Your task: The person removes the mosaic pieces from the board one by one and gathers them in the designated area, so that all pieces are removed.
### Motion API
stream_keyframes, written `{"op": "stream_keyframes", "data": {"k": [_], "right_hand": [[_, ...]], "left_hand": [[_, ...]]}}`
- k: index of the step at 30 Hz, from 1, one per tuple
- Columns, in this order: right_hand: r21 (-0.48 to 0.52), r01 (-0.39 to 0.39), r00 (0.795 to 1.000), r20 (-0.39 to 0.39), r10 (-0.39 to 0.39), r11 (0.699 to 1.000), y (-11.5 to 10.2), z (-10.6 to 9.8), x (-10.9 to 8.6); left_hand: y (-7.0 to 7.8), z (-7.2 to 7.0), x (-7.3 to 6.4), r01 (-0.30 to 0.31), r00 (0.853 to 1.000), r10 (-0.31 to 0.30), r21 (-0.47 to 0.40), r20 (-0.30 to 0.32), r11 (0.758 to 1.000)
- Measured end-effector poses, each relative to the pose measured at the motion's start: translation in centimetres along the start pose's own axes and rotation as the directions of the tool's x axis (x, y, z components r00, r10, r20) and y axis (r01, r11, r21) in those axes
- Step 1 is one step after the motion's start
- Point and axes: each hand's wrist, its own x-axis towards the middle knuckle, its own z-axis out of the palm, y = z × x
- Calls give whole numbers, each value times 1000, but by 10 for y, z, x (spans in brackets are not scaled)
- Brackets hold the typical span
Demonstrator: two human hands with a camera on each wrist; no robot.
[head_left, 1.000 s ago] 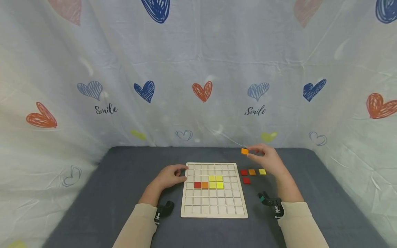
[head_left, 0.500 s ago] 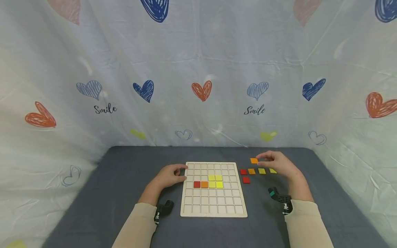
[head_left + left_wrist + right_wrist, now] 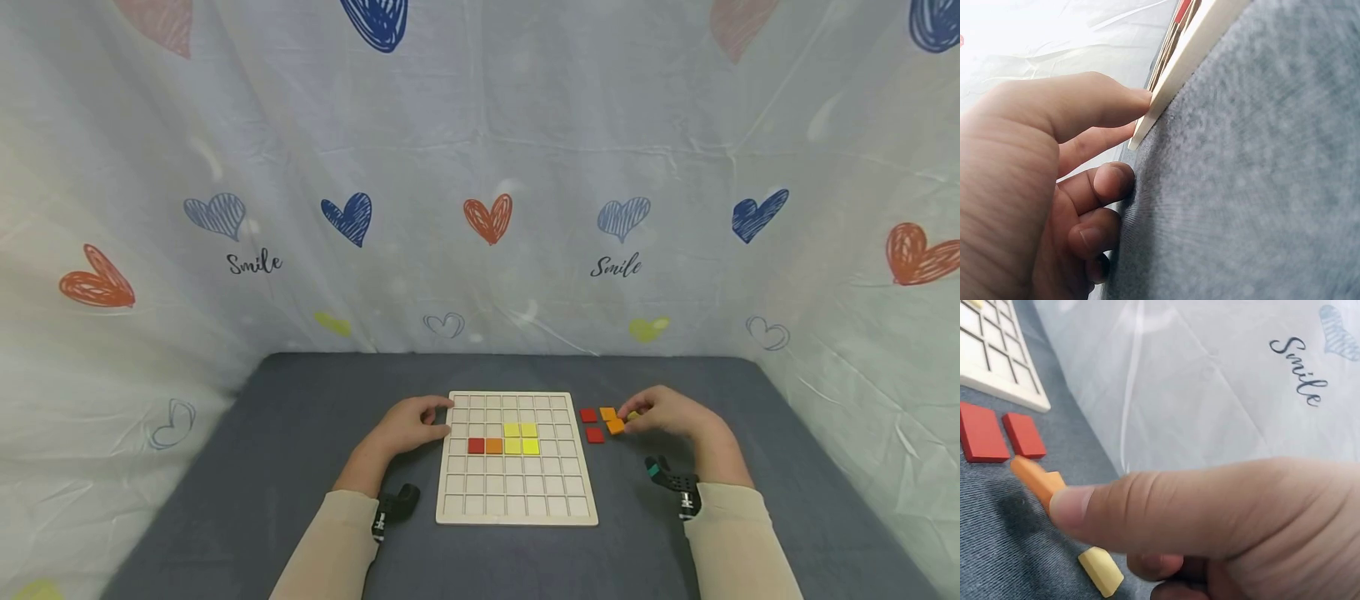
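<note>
A light wooden grid board [image 3: 517,521] lies on the dark cloth. In its cells sit a red tile [image 3: 476,446], an orange tile [image 3: 494,446] and several yellow tiles [image 3: 530,446]. My left hand [image 3: 405,425] rests at the board's left edge, thumb and forefinger touching it apart from each other, other fingers loosely bent. My right hand [image 3: 667,414] pinches an orange tile [image 3: 1030,477], tilted in the right wrist view. It is just above the cloth or touching it; I cannot tell which. Another orange tile [image 3: 607,413] lies right behind it.
Right of the board lie a red tile [image 3: 588,415] and a second red tile [image 3: 595,435]. A yellow tile [image 3: 1102,572] lies under my right hand, partly covered in the head view. A white curtain [image 3: 480,275] with hearts hangs behind the table.
My right hand first moves right and toward me, then down, bringing the orange tile beside the loose tiles. It now covers much of the yellow ones. My left hand and the board stay put.
</note>
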Motion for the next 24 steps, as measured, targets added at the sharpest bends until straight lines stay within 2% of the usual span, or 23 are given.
{"op": "stream_keyframes", "data": {"k": [5, 12, 15, 19, 24], "right_hand": [[-22, -16, 999, 28, 17, 1000, 0, 1, 1], [-42, 4, 998, 62, -1, 999, 0, 3, 1], [-45, -25, 999, 34, 26, 999, -3, 1, -2], [-36, -18, 1000, -15, 17, 999, -11, -4, -8], [-23, 53, 996, -69, -54, 998, -25, -11, -13]], "left_hand": [[0, 0, 0, -3, 1000, 3, 8, -9, 1000], [0, 1, 0, 0, 1000, 0, 12, -2, 1000], [0, 1, 1, -1, 1000, 1, 7, -5, 1000], [-2, 2, 2, 1, 1000, -1, 2, -13, 1000], [-1, 2, 2, 8, 1000, -8, 2, -12, 1000]]}}
